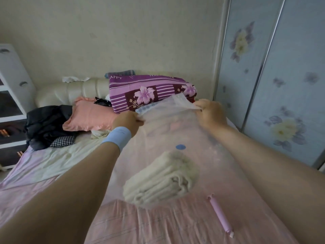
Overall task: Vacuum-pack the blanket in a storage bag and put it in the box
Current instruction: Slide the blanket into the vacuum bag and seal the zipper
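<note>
A folded cream blanket (162,176) lies inside a translucent storage bag (168,127) spread lengthwise on the pink bed. A round blue valve (180,147) sits on the bag just beyond the blanket. My left hand (128,121), with a light-blue wristband, pinches the bag's far open edge on the left side. My right hand (210,111) grips the same edge on the right and lifts its corner. A pink hand pump (219,214) lies on the bed to the right of the blanket. No box is in view.
A purple floral quilt (149,92) and a salmon pillow (89,115) lie at the headboard. Dark clothes (47,124) are heaped at the left. A white shelf unit (12,103) stands at the far left, and wardrobe doors (281,85) run along the right.
</note>
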### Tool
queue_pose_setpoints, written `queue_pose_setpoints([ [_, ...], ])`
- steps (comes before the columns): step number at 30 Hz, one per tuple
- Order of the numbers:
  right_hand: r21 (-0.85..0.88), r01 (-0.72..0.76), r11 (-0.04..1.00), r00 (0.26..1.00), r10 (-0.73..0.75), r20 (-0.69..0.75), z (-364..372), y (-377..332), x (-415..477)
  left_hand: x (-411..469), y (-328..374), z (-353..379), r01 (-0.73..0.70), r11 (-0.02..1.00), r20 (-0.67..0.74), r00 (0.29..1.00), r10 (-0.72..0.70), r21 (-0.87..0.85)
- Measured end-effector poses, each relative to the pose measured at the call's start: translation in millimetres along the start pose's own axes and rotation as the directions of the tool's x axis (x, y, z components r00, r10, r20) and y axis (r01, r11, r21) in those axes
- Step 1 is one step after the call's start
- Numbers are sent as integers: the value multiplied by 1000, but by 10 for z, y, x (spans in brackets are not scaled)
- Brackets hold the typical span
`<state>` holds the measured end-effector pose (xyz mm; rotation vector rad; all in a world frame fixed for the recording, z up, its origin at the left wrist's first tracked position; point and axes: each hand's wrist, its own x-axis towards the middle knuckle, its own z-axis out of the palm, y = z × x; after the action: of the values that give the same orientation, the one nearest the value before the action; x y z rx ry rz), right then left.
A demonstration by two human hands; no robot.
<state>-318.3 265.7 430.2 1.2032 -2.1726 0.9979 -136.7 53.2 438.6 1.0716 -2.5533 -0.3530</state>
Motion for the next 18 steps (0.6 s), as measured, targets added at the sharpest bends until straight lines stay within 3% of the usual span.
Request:
queue_pose_setpoints([
  [2,38,77,996,997,-77,-5,-52,44,-126,-43,-38,35,-18,1000,-3,1000,18,-18],
  [5,72,36,997,997,-40,64,-114,59,-448,-191,-143,199,-80,997,74,994,79,15],
  [8,27,-13,1000,966,5,257,-85,66,-928,-464,-279,473,-165,985,333,933,138,52],
  [10,13,17,1000,895,-21,446,-1,87,-1257,-679,-419,710,-186,978,501,858,113,98],
  [13,-38,68,997,653,-16,757,269,79,-1845,-1044,-667,1160,-154,969,691,722,-24,195],
  [15,-24,65,998,489,-11,872,486,-13,-2231,-1295,-807,1460,-101,972,824,554,-120,210],
  [18,-34,66,997,179,22,984,827,-176,-2747,-1553,-974,1757,-290,904,926,305,-224,314],
])
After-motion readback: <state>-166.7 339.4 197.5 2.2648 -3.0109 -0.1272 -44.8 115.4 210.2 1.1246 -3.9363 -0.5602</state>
